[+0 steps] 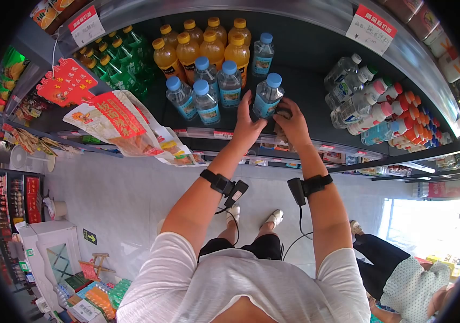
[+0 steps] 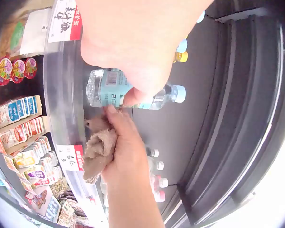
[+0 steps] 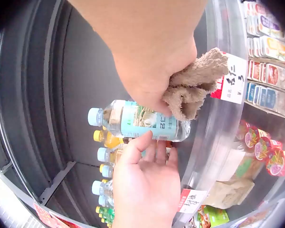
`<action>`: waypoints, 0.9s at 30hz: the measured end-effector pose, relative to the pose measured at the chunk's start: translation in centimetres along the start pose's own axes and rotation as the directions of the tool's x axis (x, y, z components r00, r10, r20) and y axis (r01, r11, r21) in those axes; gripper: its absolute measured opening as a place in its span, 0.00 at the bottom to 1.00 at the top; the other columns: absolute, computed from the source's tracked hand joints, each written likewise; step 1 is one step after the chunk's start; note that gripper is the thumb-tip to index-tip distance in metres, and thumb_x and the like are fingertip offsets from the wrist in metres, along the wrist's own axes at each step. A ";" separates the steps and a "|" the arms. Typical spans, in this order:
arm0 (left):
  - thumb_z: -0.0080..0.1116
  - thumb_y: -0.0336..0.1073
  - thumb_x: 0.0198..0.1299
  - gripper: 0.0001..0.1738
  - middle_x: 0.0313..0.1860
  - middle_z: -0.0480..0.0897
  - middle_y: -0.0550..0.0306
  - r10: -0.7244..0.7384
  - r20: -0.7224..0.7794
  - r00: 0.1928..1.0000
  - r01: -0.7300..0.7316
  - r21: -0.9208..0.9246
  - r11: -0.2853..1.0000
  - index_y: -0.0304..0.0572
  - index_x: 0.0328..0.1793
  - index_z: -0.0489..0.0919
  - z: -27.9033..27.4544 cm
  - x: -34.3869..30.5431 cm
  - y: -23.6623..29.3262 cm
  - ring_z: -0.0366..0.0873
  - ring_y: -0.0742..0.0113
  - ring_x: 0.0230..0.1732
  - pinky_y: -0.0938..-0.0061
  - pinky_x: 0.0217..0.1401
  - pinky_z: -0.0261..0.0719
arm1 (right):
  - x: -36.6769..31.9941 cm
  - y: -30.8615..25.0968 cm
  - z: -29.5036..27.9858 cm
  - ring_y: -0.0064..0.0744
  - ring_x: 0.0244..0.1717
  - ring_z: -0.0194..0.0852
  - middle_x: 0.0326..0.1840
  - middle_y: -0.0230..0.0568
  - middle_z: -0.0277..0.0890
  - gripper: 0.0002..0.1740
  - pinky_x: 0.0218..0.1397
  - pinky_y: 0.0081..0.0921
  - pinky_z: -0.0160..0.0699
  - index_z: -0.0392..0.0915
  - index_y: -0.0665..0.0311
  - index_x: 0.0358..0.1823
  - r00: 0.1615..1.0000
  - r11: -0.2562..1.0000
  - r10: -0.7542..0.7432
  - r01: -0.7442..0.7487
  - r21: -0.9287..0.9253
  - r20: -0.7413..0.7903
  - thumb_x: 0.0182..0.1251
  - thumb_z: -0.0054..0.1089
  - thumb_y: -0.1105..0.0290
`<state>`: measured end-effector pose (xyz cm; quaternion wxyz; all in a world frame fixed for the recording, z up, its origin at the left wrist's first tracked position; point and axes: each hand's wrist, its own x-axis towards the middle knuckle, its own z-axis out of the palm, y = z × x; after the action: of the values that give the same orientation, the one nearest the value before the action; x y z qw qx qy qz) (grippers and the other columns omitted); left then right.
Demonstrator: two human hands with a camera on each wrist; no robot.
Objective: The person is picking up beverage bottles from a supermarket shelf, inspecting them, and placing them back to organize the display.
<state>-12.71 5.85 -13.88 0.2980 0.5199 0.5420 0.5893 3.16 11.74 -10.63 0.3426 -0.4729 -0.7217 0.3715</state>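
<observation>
A clear water bottle with a light blue cap and blue label stands near the shelf's front edge, between both hands. My left hand holds it from the left, the thumb against the label in the right wrist view. On the other side, my right hand grips a crumpled brown cloth, its fingers at the bottle's label. Part of the label is covered by my left hand in the left wrist view. Left of the held bottle stand several matching bottles.
Orange drink bottles with yellow caps and green bottles fill the shelf's left. Various clear bottles crowd the right. Price tags line the front rail. A red-and-white bag hangs at left; another person is behind at right.
</observation>
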 end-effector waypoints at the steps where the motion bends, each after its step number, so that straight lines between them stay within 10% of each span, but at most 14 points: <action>1: 0.59 0.25 0.50 0.50 0.72 0.59 0.43 0.010 -0.001 1.000 -0.010 -0.006 1.000 0.44 0.80 0.48 0.0 -0.1 -0.2 0.55 0.49 0.76 0.58 0.78 0.53 | -0.3 0.0 0.2 0.45 0.58 0.78 0.56 0.47 0.79 0.33 0.60 0.33 0.74 0.69 0.64 0.65 0.999 1.000 0.008 -0.008 -0.022 -0.032 0.56 0.67 0.68; 27: 0.54 0.21 0.48 0.45 0.67 0.63 0.39 0.100 -0.130 0.987 -0.053 0.324 0.945 0.37 0.77 0.53 2.5 3.0 -0.4 0.64 0.46 0.67 0.60 0.71 0.62 | 4.0 -0.7 3.3 0.54 0.51 0.80 0.53 0.49 0.80 0.33 0.50 0.44 0.79 0.70 0.56 0.65 0.989 0.946 -0.041 -0.007 -0.325 -0.139 0.58 0.65 0.57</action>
<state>-11.30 9.53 -13.65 0.1468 0.5378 0.6298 0.5408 -1.17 14.56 -11.02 0.3146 -0.5423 -0.7503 0.2096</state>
